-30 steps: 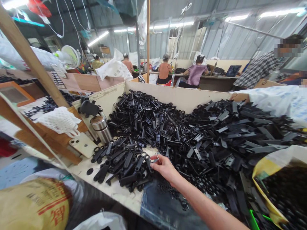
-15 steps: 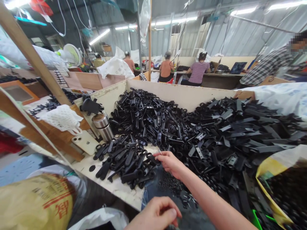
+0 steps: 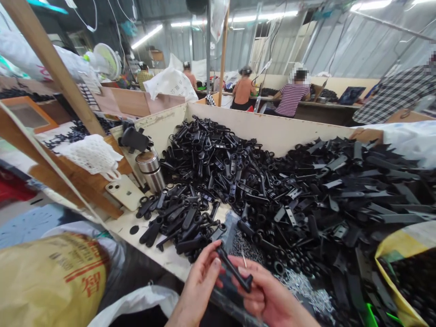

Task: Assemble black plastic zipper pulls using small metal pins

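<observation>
Low in the middle, a long black plastic part [image 3: 234,269] with a wider lower end lies slanted between my two hands. My left hand [image 3: 203,274] has its thumb and forefinger closed at the upper end of the part. My right hand [image 3: 269,290] grips the lower end, and a thin pale pin [image 3: 244,260] sticks up from between its fingers. Just beyond them, a pile of small dark pieces [image 3: 243,243] rests on a plastic sheet. Shiny screw-like metal pieces [image 3: 308,288] are heaped beside my right hand.
Black ring-ended parts [image 3: 218,163] fill the walled bench, with flat black blades [image 3: 371,186] on the right. A steel flask [image 3: 150,172] and a phone [image 3: 124,194] stand at left. Sacks [image 3: 51,281] flank the bench. Several people sit farther back; a checked sleeve [image 3: 391,97] shows at right.
My right hand has come back from the parts pile towards me with a black plastic part. My left hand has risen to meet it. The view has shifted slightly.
</observation>
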`<state>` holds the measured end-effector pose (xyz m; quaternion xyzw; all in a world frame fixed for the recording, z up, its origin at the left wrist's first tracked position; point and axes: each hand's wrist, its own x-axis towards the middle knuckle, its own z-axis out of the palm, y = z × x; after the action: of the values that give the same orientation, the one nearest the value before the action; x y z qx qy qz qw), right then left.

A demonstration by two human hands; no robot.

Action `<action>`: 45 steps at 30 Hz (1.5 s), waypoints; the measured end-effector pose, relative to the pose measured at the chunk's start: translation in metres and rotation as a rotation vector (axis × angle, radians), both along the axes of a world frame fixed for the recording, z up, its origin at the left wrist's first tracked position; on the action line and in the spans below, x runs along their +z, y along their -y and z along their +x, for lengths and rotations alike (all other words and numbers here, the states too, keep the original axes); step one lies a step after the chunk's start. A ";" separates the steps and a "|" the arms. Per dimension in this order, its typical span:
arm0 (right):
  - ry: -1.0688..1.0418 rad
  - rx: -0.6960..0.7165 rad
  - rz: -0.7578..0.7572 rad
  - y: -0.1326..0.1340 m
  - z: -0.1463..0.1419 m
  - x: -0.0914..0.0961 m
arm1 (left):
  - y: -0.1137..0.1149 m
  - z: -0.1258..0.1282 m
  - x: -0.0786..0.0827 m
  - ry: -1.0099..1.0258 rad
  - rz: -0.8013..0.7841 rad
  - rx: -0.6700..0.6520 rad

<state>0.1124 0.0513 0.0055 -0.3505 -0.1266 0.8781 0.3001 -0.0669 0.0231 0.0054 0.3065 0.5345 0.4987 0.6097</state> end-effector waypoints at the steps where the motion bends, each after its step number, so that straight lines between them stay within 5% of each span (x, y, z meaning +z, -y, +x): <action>1: -0.041 0.003 -0.028 0.010 -0.002 -0.004 | -0.001 0.002 0.001 -0.001 0.010 -0.004; 8: -0.049 -0.039 0.035 0.030 -0.009 -0.022 | -0.008 0.009 -0.003 -0.033 0.051 0.022; 16: 0.205 -0.215 0.167 0.037 0.006 -0.010 | -0.009 0.011 0.013 -0.066 -0.004 0.091; 28: 0.052 -0.225 0.071 0.037 -0.008 -0.019 | -0.004 0.008 0.016 0.191 -0.068 0.134; 37: 0.545 -0.311 0.466 -0.017 -0.021 0.005 | -0.001 -0.008 0.014 -0.168 0.104 0.226; 45: 0.880 -0.341 0.661 -0.061 -0.039 -0.009 | 0.002 -0.026 -0.006 -0.403 0.150 0.180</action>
<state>0.0731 0.1120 -0.0034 -0.5860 -0.4491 0.5024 0.4501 -0.0925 0.0211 -0.0005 0.3956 0.6321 0.5179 0.4192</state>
